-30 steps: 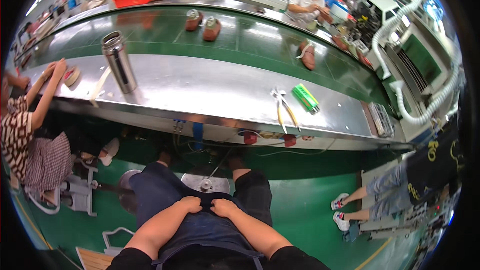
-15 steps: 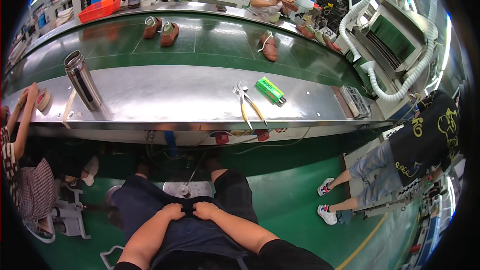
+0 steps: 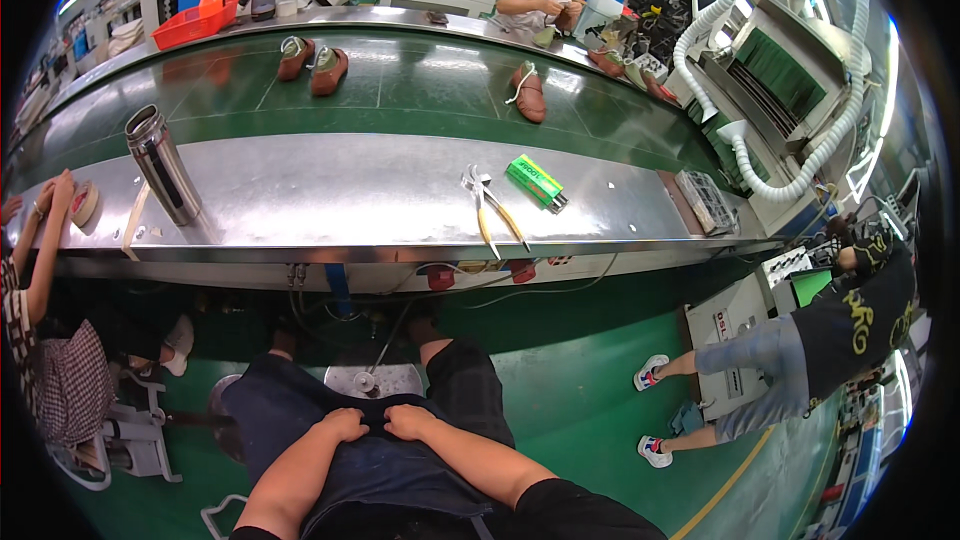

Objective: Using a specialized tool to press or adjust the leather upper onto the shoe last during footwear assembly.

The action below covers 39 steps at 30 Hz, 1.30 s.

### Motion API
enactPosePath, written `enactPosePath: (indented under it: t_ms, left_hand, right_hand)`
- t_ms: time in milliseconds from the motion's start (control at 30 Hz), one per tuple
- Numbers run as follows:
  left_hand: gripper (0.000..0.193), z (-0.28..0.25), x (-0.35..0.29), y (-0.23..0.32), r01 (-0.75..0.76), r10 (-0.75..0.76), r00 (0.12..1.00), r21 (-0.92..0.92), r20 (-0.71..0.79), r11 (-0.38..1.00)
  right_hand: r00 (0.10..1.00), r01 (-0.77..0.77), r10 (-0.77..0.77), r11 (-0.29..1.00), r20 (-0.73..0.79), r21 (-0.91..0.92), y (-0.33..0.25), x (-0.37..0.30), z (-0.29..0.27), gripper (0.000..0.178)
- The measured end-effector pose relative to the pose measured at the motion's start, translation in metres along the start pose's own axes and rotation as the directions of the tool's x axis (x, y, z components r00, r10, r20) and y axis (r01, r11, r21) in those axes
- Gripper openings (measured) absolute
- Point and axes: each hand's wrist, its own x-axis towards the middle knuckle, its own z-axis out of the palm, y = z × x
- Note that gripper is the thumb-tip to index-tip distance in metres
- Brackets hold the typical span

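Note:
Both of my hands rest on my lap, closed on the dark blue apron (image 3: 385, 470). My left hand (image 3: 345, 424) pinches its upper edge, and a short gap to the right my right hand (image 3: 408, 422) grips the same cloth; the fingertips are partly hidden. Ahead, on the steel bench ledge (image 3: 350, 190), lie pincers (image 3: 484, 208) with yellow handles, their jaws pointing away from me. Just right of them is a green box (image 3: 536, 181) with dark pieces showing at one end. A steel flask (image 3: 163, 166) stands upright farther left.
Beyond the ledge, brown shoes (image 3: 328, 72) sit on a green conveyor belt (image 3: 420, 110), with a single shoe (image 3: 528, 92) farther right. A red basket (image 3: 197, 22) stands behind. One person sits at left, one works across the belt, another stands at right by a machine (image 3: 735, 335).
The person at right has shifted stance and leaned toward the machine, uncovering more of it. The person across the belt has moved their hands. My hands stay on the apron.

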Motion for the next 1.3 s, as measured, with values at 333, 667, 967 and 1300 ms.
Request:
enactPosePath:
  t_ms: [333, 667, 967, 1300]
  left_hand:
    - [0.060, 0.000, -0.002, -0.001, -0.007, 0.007, 1.000, 0.002, -0.010, 1.000]
    - [0.060, 0.000, -0.004, -0.001, 0.006, -0.006, 1.000, -0.011, -0.021, 1.000]
    - [0.059, 0.001, -0.006, -0.002, -0.003, 0.003, 1.000, -0.024, -0.029, 1.000]
    - [0.059, -0.003, -0.011, 0.003, -0.001, 0.000, 0.999, -0.030, -0.039, 1.000]
  right_hand:
    - [1.000, -0.002, 0.002, 1.000, -0.003, 0.008, -0.002, -0.001, -0.002, 0.045]
    - [1.000, 0.012, -0.012, 1.000, -0.010, 0.008, 0.004, 0.004, 0.002, 0.044]
    - [1.000, 0.023, -0.023, 1.000, -0.016, -0.001, 0.004, 0.004, 0.003, 0.043]
    - [0.999, 0.018, -0.018, 1.000, -0.041, -0.003, 0.003, 0.001, 0.003, 0.043]
